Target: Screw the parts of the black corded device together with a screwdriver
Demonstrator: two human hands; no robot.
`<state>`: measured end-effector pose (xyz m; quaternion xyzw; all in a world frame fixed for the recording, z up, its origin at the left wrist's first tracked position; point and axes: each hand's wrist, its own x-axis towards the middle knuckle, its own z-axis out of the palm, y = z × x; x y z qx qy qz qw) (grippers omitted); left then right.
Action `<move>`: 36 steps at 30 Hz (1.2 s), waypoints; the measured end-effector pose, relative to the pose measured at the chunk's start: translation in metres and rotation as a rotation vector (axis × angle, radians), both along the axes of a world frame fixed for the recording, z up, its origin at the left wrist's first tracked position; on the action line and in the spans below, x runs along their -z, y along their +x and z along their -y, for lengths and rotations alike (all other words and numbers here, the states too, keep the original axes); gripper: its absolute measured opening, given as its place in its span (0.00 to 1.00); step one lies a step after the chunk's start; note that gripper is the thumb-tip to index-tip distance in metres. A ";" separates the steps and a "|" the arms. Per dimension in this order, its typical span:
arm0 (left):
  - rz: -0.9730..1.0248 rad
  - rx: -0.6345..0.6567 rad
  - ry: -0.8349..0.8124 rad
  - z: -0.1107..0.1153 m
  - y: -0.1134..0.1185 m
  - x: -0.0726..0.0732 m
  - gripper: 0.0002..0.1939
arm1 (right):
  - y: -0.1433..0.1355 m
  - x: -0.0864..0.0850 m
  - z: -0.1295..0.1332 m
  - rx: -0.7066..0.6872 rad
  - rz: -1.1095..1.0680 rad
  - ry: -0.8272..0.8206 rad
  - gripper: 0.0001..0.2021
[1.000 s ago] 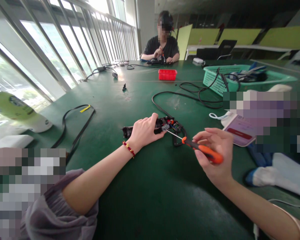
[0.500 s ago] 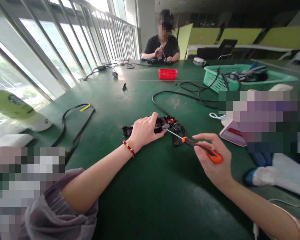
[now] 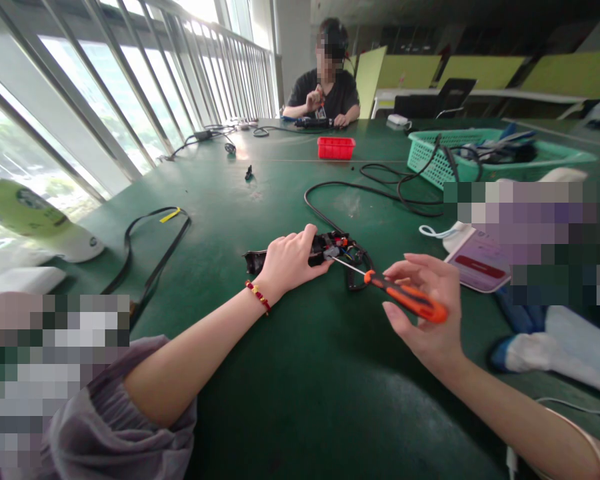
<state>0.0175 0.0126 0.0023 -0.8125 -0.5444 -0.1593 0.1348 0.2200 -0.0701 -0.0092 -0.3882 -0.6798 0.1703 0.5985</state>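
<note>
My left hand [image 3: 289, 263] is wrapped over an opened black corded device [image 3: 320, 248], pressing it on the table. At the device's right end, coloured wires and a small grey part [image 3: 332, 253] are exposed; its middle lies hidden under my palm. An orange and black screwdriver [image 3: 410, 297] slants down to the left, its tip at the grey part. My right hand [image 3: 433, 313] has its fingers along the far side of the screwdriver's handle, while the thumb stands apart from it. From the device a black cable [image 3: 325, 188] runs back and to the right.
A teal basket [image 3: 425, 155] holding dark items stands at the back right. A red tray [image 3: 336, 149] sits mid-table, with a small black piece [image 3: 249, 173] left of it. A phone [image 3: 480, 261] lies right. Across the table sits a person [image 3: 325, 90] with a tool.
The thumb of my right hand has come off the screwdriver's handle, and the fingers have shifted around it. My left hand and the device stay put. Across the table, the person's raised hand has moved slightly.
</note>
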 end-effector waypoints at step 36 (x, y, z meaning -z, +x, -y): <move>0.010 -0.012 -0.042 0.001 0.001 -0.003 0.24 | 0.000 -0.002 0.001 0.037 0.028 -0.087 0.14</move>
